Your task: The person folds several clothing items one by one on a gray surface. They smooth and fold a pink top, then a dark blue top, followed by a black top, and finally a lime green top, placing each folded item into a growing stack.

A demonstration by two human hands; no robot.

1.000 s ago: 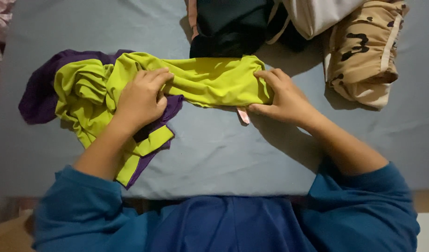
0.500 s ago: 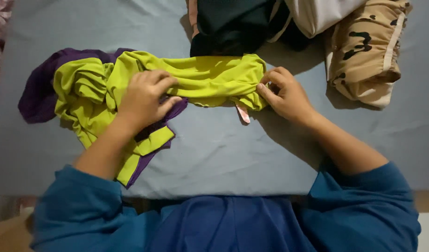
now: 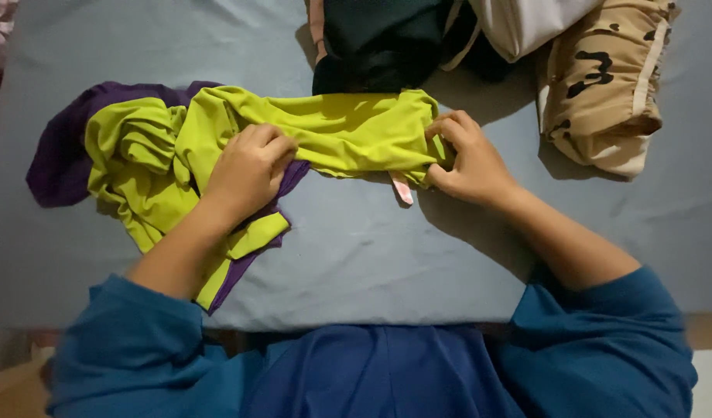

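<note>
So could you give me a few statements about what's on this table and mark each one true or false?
1. Both hands grip the lime-green and purple garment. True: the left hand pinches it near the middle, the right hand at its end.
2. The garment hangs in the air. False: it lies on the grey-blue sheet.
3. A camouflage-patterned garment lies at the far right. True.
4. The person wears red sleeves. False: the sleeves are blue.
5. The dark garment lies nearest the person. False: it lies beyond the green one.
</note>
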